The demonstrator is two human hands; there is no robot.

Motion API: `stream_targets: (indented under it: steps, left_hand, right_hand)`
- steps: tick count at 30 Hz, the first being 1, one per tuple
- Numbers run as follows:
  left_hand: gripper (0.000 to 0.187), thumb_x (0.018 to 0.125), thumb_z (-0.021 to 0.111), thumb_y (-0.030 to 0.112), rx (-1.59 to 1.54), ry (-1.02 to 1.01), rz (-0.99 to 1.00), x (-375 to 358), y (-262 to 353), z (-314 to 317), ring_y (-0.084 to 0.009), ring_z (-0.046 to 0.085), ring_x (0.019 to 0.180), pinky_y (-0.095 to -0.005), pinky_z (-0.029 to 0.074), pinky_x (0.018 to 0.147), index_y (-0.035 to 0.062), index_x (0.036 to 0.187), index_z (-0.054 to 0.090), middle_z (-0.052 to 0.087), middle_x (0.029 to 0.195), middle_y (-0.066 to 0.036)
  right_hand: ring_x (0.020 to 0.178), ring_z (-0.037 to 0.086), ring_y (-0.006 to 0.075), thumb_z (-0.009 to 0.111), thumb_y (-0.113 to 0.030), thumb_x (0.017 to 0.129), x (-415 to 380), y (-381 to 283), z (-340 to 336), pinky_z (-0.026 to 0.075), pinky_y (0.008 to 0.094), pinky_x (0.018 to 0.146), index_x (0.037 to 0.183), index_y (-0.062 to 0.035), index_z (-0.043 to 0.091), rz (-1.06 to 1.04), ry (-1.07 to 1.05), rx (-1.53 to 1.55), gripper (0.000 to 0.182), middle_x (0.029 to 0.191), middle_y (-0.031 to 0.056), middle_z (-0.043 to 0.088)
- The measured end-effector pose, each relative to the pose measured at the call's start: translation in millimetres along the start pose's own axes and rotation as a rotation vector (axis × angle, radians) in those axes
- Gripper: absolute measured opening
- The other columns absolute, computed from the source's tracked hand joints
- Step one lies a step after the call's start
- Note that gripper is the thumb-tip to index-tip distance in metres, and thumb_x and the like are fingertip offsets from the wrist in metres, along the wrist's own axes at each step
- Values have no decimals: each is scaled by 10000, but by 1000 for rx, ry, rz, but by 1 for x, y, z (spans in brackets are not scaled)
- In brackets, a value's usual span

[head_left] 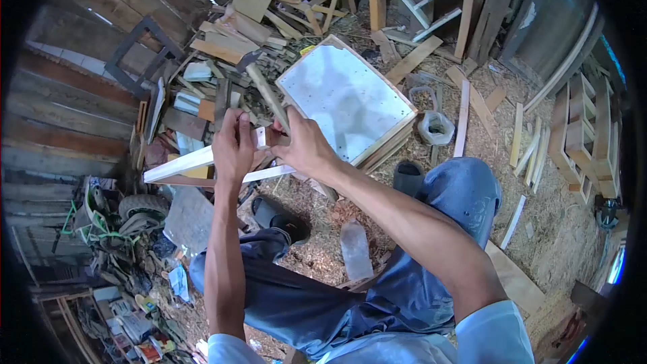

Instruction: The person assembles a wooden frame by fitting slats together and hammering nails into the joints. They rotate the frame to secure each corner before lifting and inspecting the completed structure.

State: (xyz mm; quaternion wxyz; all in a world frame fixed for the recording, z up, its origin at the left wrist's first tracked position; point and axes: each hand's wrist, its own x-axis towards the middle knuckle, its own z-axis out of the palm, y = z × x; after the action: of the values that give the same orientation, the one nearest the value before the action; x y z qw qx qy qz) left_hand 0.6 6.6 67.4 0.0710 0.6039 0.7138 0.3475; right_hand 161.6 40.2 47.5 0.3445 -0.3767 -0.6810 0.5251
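My left hand [233, 149] is closed around a pale wooden frame [180, 164] near one of its corners, in front of my knees. Dark nail marks dot the end of the strip beside my fingers. In my right hand [306, 145] is a hammer [267, 92], its wooden handle slanting up and left to a dark metal head. The right fingers also come right up to the frame's corner. Just beyond my hands lies a white-topped board [344, 98] with light wooden edges, resting on a low stack.
Scrap wood [232, 44] is heaped at the far left, beside a plank wall [67, 114]. A clear plastic bottle [356, 249] lies between my legs. Plastic containers [435, 128] stand right of the board. Loose strips [532, 152] and wooden frames [585, 135] lie farther right on sawdust.
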Motion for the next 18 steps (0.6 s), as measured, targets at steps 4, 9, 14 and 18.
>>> stream_targets:
  steps: [4, 9, 14, 18]
  left_hand:
    - [213, 997, 473, 252, 2, 69, -35, 2, 1, -4, -349, 601, 563, -416, 427, 518, 63, 955, 561, 571, 600, -158]
    - [205, 1000, 461, 258, -40, 87, -57, 3, 0, -5, -364, 616, 593, -427, 435, 530, 74, 967, 544, 594, 619, -158]
    - [198, 1002, 451, 262, 12, 107, -70, 1, 4, -3, -374, 631, 624, -444, 453, 549, 86, 967, 535, 604, 626, -161]
    - [198, 1003, 437, 269, 13, 114, -114, -1, 6, -2, -394, 628, 640, -462, 455, 560, 100, 973, 536, 607, 632, -170]
  right_hand:
    - [806, 675, 347, 771, -81, 704, 3, -7, 6, 515, 413, 688, 1004, -13, 465, 43, 24, 54, 433, 851, 207, 648]
    - [765, 681, 314, 779, -91, 703, 1, -12, 6, 519, 387, 640, 996, -14, 468, 21, 34, 38, 434, 833, 187, 645]
    - [745, 678, 298, 777, -93, 702, 0, -14, 6, 515, 374, 632, 972, 10, 487, 24, 68, 40, 410, 815, 175, 639]
    - [768, 688, 304, 771, -89, 703, -2, -12, 8, 523, 378, 650, 956, 32, 501, 26, 86, 16, 390, 835, 187, 651]
